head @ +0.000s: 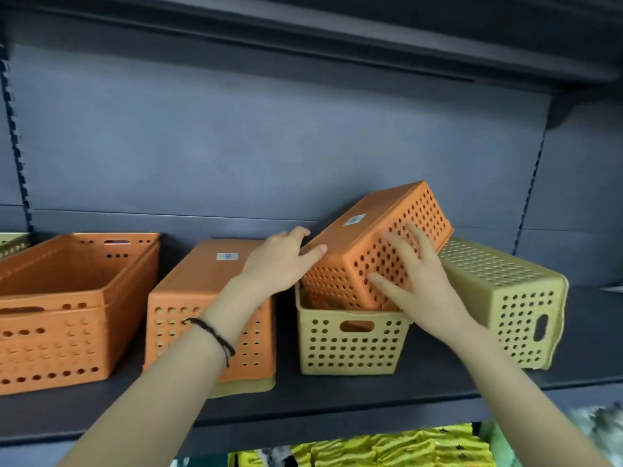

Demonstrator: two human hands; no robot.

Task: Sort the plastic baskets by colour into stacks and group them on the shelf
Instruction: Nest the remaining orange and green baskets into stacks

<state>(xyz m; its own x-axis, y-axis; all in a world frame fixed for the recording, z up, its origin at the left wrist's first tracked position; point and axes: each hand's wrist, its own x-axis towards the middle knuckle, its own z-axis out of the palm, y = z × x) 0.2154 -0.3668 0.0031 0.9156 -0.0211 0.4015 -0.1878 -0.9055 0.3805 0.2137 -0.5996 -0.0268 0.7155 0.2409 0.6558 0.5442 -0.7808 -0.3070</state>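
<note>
Our left hand and right hand, fingers spread, grip a tilted orange basket resting in a yellow basket on the shelf.

Tilted orange basket: perforated, upside down, white label on base, lower end resting inside upright yellow basket. Second yellow basket on its side, just right, touching orange one. Left: upturned orange basket, labelled, over yellow one's rim. Far left: large nested orange baskets, upright. All on dark shelf.
</note>
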